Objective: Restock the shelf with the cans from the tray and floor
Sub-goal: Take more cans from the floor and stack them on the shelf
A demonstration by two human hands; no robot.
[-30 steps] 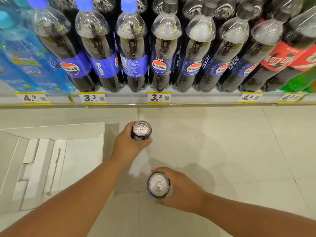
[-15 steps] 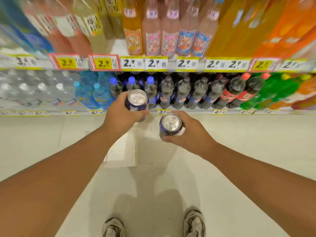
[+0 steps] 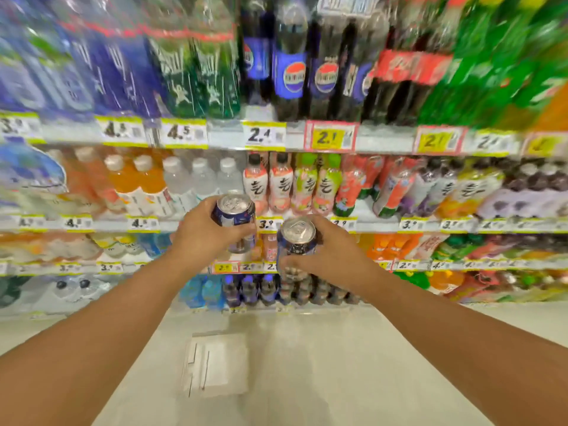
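My left hand point(image 3: 204, 232) grips a dark blue can point(image 3: 235, 215) with a silver top, held upright at chest height. My right hand point(image 3: 322, 255) grips a second blue can point(image 3: 297, 241) just to the right and slightly lower. Both cans hover side by side in front of the drink shelves point(image 3: 381, 224). A white cardboard tray point(image 3: 216, 364) lies on the floor below my arms and shows no cans inside. The picture is blurred by motion.
Several shelf rows rise ahead, packed with bottles: cola bottles point(image 3: 290, 66) at the top, juice and tea bottles point(image 3: 281, 182) in the middle, small cola bottles point(image 3: 249, 290) at the bottom. Yellow price tags point(image 3: 264, 135) line the shelf edges. Pale floor tiles point(image 3: 322, 379) lie underfoot.
The view has risen from floor level to standing height. Both hands have lifted the cans from near the floor to the middle shelves. The tray now lies far below.
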